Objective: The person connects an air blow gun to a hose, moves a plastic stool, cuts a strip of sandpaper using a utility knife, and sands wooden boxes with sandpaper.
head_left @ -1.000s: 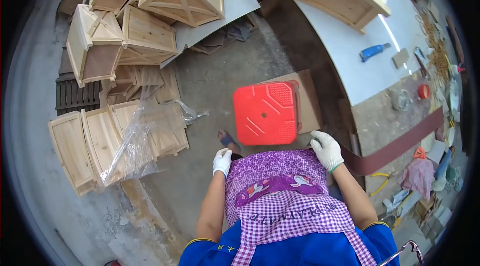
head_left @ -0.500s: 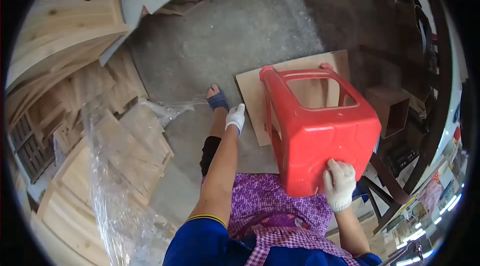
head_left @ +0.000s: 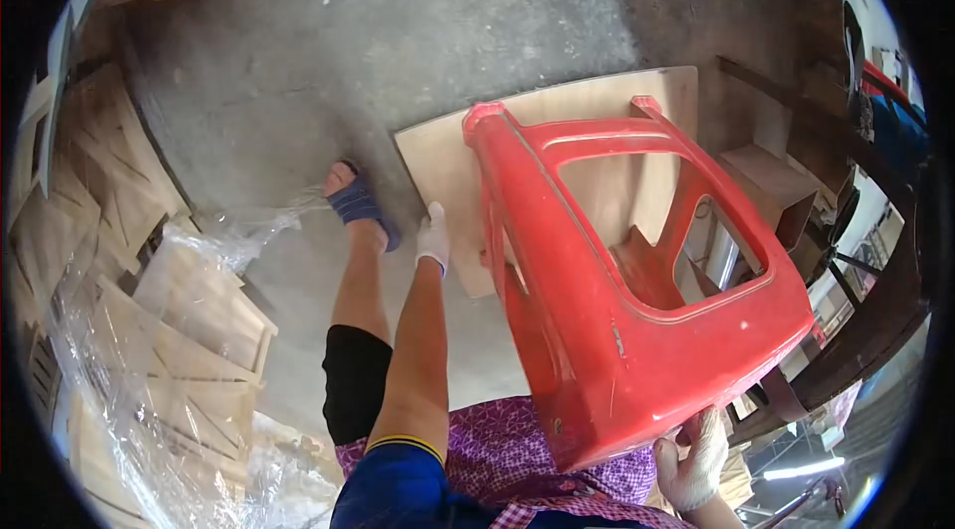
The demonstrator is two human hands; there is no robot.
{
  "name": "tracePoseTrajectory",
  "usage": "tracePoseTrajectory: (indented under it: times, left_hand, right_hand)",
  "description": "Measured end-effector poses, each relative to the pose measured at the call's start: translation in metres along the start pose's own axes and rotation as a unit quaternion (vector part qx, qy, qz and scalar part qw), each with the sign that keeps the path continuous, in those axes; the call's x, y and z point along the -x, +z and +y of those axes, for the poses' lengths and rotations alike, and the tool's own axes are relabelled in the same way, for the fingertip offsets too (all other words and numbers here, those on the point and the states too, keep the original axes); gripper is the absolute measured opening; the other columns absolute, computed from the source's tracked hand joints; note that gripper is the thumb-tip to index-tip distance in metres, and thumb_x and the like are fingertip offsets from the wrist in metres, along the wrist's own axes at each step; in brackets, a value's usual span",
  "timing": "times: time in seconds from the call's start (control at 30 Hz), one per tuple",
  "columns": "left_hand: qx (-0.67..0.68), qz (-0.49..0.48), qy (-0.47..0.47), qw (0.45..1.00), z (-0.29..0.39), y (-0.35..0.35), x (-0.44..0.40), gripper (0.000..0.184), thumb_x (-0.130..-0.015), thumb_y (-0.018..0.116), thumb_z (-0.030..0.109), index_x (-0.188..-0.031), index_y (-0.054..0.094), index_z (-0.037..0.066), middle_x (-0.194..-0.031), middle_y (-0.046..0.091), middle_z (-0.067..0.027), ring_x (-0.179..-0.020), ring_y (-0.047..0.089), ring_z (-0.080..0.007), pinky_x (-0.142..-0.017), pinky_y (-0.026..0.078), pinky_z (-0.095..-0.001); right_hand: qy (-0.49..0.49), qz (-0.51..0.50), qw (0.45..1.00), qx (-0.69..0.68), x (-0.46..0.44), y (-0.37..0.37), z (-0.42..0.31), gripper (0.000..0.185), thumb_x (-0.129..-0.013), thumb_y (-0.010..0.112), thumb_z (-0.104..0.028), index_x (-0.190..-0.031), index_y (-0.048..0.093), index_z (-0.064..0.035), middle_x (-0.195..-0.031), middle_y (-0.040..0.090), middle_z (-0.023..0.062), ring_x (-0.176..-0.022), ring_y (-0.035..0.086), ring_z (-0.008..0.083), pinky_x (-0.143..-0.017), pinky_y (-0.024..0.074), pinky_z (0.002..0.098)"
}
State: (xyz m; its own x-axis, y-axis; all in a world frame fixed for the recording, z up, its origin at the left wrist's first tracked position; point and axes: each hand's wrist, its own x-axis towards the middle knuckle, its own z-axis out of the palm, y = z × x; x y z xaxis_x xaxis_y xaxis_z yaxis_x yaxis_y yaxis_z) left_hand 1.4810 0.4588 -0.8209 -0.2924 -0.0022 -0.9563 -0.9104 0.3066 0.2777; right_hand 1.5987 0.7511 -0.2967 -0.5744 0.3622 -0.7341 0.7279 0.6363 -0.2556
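Two gloved hands are in view. The right hand (head_left: 693, 459) grips the red stool (head_left: 676, 360) at its seat edge; the left hand (head_left: 433, 238), fingers together, is at the wooden panel's (head_left: 443, 159) edge, pinch undetermined. In my judgement, a firm right grip should hold the tilted stool clear of the left's reach. The stool lies between the hands, forward of the right, legs towards the panel.

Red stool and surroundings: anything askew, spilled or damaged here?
The red stool is tilted, its legs pointing away, though the right hand holds its seat edge. Crumpled clear film lies over the wooden pieces, looking untidy. No spill or breakage shows.
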Motion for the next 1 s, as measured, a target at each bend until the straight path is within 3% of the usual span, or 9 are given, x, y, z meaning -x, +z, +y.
tracePoseTrajectory:
  times: [0.1, 0.17, 0.23, 0.37, 0.53, 0.8, 0.87, 0.9, 1.0]
  left_hand:
    - [-0.152, 0.061, 0.072, 0.984, 0.031, 0.006, -0.009, 0.087, -0.101, 0.036, 0.069, -0.135, 0.055, -0.008, -0.138, 0.057, -0.0283, -0.129, 0.054, -0.0408, -0.108, 0.041, -0.0453]
    - [-0.257, 0.105, 0.113, 0.954, 0.049, 0.0, -0.009, 0.091, -0.099, 0.034, 0.073, -0.129, 0.059, -0.009, -0.13, 0.06, -0.0351, -0.126, 0.055, -0.0486, -0.105, 0.042, -0.0496]
    - [-0.288, 0.122, 0.118, 0.943, 0.103, 0.002, -0.035, 0.086, -0.097, 0.038, 0.072, -0.121, 0.065, -0.006, -0.125, 0.062, -0.0353, -0.121, 0.056, -0.0509, -0.1, 0.043, -0.0528]
    - [-0.382, 0.101, 0.178, 0.901, 0.258, 0.026, -0.067, 0.079, -0.095, 0.045, 0.071, -0.12, 0.069, 0.0, -0.128, 0.063, -0.0306, -0.123, 0.058, -0.0463, -0.104, 0.045, -0.049]
    - [-0.236, -0.014, 0.334, 0.912, 0.351, 0.05, -0.101, 0.072, -0.095, 0.064, 0.053, -0.141, 0.056, -0.001, -0.147, 0.057, -0.0179, -0.135, 0.053, -0.0296, -0.113, 0.04, -0.0381]
    - [-0.343, 0.293, 0.254, 0.856, 0.168, 0.035, -0.006, 0.094, -0.087, 0.071, 0.059, -0.152, 0.038, -0.001, -0.153, 0.045, -0.023, -0.142, 0.042, -0.0397, -0.116, 0.037, -0.0459]
    - [-0.24, 0.307, 0.167, 0.906, 0.124, 0.039, 0.022, 0.095, -0.089, 0.067, 0.063, -0.15, 0.039, -0.003, -0.152, 0.046, -0.0225, -0.142, 0.042, -0.0389, -0.117, 0.035, -0.044]
    - [-0.008, 0.205, 0.027, 0.978, 0.064, 0.029, -0.01, 0.099, -0.088, 0.066, 0.066, -0.154, 0.035, -0.002, -0.156, 0.042, -0.0227, -0.145, 0.039, -0.0375, -0.119, 0.033, -0.045]
    - [0.425, -0.059, -0.158, 0.889, 0.017, 0.056, 0.03, 0.093, -0.096, 0.041, 0.077, -0.158, 0.031, 0.009, -0.161, 0.037, -0.0201, -0.144, 0.039, -0.0417, -0.114, 0.036, -0.055]
  right_hand:
    - [-0.029, 0.032, 0.997, -0.056, -0.002, 0.002, 0.007, 0.087, -0.082, 0.065, -0.004, -0.157, 0.02, 0.0016, -0.097, 0.068, 0.0132, -0.058, 0.051, 0.0158, -0.053, 0.0415, 0.0277]
    - [0.155, 0.002, 0.967, -0.202, -0.01, -0.012, -0.012, 0.087, -0.083, 0.065, -0.004, -0.157, 0.018, 0.0001, -0.101, 0.069, 0.0098, -0.059, 0.05, 0.0125, -0.054, 0.0423, 0.0286]
    - [0.17, -0.04, 0.968, -0.179, -0.012, -0.032, -0.021, 0.085, -0.085, 0.064, -0.004, -0.156, 0.018, -0.0012, -0.119, 0.065, 0.0108, -0.077, 0.062, 0.0146, -0.065, 0.0504, 0.0298]
    - [0.198, 0.05, 0.943, -0.261, -0.033, -0.059, -0.035, 0.085, -0.09, 0.069, -0.019, -0.156, 0.021, 0.0018, -0.149, 0.047, 0.018, -0.136, 0.05, 0.0288, -0.108, 0.0437, 0.0396]
    - [0.105, 0.236, 0.931, -0.259, -0.031, -0.055, 0.01, 0.089, -0.092, 0.076, -0.043, -0.154, 0.033, 0.0032, -0.15, 0.048, 0.0172, -0.136, 0.049, 0.0275, -0.113, 0.0398, 0.041]
    - [0.087, 0.331, 0.893, -0.292, -0.016, -0.071, 0.012, 0.082, -0.099, 0.068, -0.038, -0.159, 0.028, 0.0006, -0.141, 0.058, 0.0191, -0.122, 0.061, 0.0246, -0.099, 0.0504, 0.0361]
    - [0.106, 0.33, 0.895, -0.28, -0.011, -0.085, 0.023, 0.074, -0.103, 0.063, -0.034, -0.158, 0.029, 0.0003, -0.132, 0.063, 0.0194, -0.109, 0.066, 0.0218, -0.09, 0.0533, 0.0331]
    - [0.115, 0.33, 0.896, -0.274, -0.008, -0.092, 0.029, 0.07, -0.104, 0.06, -0.032, -0.158, 0.03, 0.0001, -0.128, 0.066, 0.0196, -0.102, 0.068, 0.0205, -0.086, 0.0547, 0.0316]
    - [0.186, 0.339, 0.888, -0.251, 0.004, -0.104, 0.048, 0.062, -0.106, 0.056, -0.033, -0.156, 0.037, -0.0011, -0.135, 0.062, 0.0189, -0.108, 0.067, 0.0213, -0.09, 0.0541, 0.0341]
